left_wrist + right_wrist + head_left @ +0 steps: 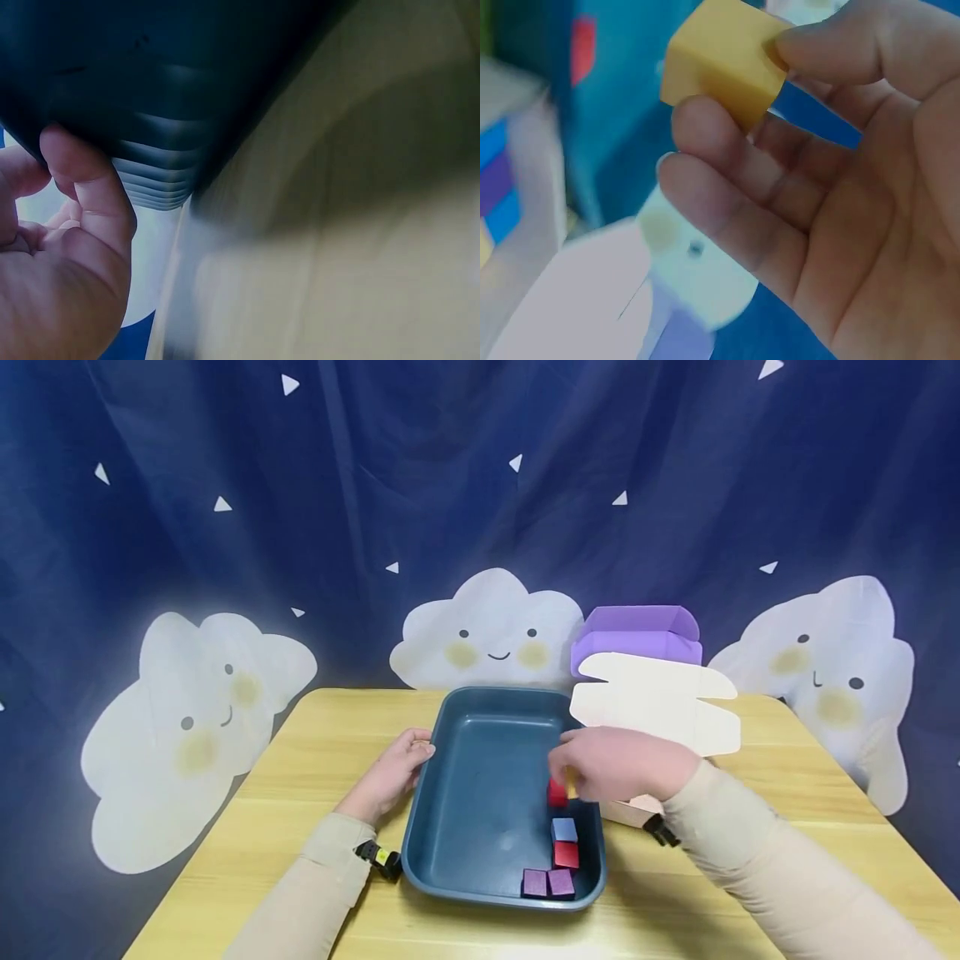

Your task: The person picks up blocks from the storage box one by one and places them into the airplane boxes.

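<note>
My left hand [390, 774] holds the left rim of a dark blue tray [418, 827], with thumb and fingertips at the edge; in the left wrist view its fingers [90, 187] meet the tray's outer wall. Over the tray's right side, my right hand [618, 764] pinches a yellow cube [724, 56] between thumb and fingers. Close below it in the tray lies a red cube [557, 793]. Nearer the front are a blue cube [564, 830], another red cube [566, 856] and two purple cubes [535, 883] side by side in the front right corner.
Right of the tray, partly behind my right hand, stands an open pale box [630, 812] with a white lid [652, 702]; blue, purple and yellow blocks [502, 176] show inside it in the right wrist view. A purple box [637, 645] sits at the table's back edge, before a curtain.
</note>
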A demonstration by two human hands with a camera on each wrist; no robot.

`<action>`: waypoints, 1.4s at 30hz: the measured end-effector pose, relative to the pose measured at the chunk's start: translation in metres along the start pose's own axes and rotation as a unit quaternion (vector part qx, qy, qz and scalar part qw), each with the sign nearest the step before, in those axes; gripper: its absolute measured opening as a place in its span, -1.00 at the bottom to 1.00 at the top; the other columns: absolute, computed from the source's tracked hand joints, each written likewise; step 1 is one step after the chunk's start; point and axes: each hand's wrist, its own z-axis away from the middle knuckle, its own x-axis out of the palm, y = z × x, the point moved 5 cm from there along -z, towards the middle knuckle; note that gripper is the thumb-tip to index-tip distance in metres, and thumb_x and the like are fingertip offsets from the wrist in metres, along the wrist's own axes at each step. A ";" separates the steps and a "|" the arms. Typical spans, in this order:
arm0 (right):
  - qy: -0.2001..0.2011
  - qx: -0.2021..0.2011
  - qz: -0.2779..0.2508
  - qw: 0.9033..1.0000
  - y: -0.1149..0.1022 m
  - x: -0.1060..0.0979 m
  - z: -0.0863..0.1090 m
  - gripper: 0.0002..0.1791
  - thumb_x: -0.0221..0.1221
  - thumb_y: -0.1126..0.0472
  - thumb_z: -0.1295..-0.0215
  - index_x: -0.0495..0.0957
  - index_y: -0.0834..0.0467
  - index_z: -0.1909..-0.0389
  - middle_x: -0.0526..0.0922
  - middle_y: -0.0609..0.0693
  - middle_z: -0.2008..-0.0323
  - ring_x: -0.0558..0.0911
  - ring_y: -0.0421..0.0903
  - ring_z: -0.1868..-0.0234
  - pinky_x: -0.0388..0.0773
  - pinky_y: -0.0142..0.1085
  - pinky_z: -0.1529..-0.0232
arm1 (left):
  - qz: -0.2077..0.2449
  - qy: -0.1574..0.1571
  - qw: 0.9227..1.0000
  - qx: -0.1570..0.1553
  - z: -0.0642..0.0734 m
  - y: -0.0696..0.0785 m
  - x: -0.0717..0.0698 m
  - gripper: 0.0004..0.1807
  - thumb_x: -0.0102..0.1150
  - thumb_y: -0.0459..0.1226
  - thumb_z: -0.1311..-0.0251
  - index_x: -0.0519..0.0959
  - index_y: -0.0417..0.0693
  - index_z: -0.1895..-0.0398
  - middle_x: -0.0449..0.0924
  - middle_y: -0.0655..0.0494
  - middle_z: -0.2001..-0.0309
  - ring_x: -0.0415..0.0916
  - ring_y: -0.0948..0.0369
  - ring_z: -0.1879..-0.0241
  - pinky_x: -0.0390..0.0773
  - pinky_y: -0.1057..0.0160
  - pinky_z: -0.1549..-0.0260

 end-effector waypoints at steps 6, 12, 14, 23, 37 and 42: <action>0.040 0.080 0.011 0.996 0.048 -0.002 0.027 -0.76 0.22 0.41 -0.04 0.56 0.02 0.33 0.52 -0.18 0.43 0.48 -0.19 0.37 0.47 -0.26 0.39 | 0.000 -0.004 1.000 0.003 -0.001 0.000 -0.001 -0.71 -0.11 -0.35 -0.53 0.29 -0.24 -0.23 0.54 -0.27 0.03 0.58 0.11 0.23 0.61 0.20 0.23; -0.013 0.131 -0.048 0.990 0.077 0.027 0.045 -0.78 0.26 0.38 -0.09 0.59 0.07 0.25 0.61 -0.18 0.36 0.54 -0.17 0.34 0.58 -0.17 0.20 | 0.003 -0.005 1.000 0.003 -0.002 -0.001 -0.001 -0.72 -0.09 -0.35 -0.53 0.30 -0.22 -0.21 0.58 -0.06 0.13 0.58 0.13 0.24 0.61 0.20 0.24; -0.017 0.129 -0.058 0.990 0.081 0.034 0.047 -0.79 0.31 0.35 -0.12 0.61 0.05 0.23 0.61 -0.18 0.34 0.55 -0.16 0.33 0.60 -0.14 0.17 | 0.003 -0.005 1.000 0.006 -0.002 -0.001 -0.001 -0.72 -0.09 -0.35 -0.53 0.29 -0.23 -0.21 0.59 -0.04 0.14 0.58 0.14 0.25 0.61 0.21 0.25; 0.010 0.108 -0.085 0.990 0.084 0.054 0.046 -0.80 0.33 0.34 -0.15 0.61 0.04 0.24 0.58 -0.19 0.34 0.54 -0.19 0.32 0.59 -0.16 0.18 | 0.007 -0.009 1.000 0.008 -0.002 -0.002 0.000 -0.71 -0.10 -0.35 -0.53 0.28 -0.26 -0.22 0.59 -0.04 0.14 0.59 0.14 0.25 0.61 0.22 0.25; 0.069 0.080 -0.046 0.993 0.085 0.062 0.046 -0.85 0.38 0.32 -0.18 0.62 0.02 0.34 0.49 -0.23 0.41 0.46 -0.25 0.36 0.52 -0.27 0.28 | 0.004 -0.011 1.000 0.012 -0.003 -0.002 0.000 -0.70 -0.10 -0.36 -0.54 0.26 -0.29 -0.23 0.58 -0.01 0.16 0.57 0.18 0.27 0.60 0.26 0.28; 0.068 0.078 -0.054 0.993 0.083 0.062 0.049 -0.83 0.37 0.32 -0.21 0.59 0.01 0.36 0.49 -0.24 0.42 0.45 -0.25 0.36 0.52 -0.29 0.30 | 0.005 -0.008 1.000 0.011 -0.003 -0.002 0.000 -0.70 -0.10 -0.36 -0.53 0.27 -0.29 -0.23 0.57 -0.01 0.16 0.56 0.18 0.27 0.60 0.26 0.28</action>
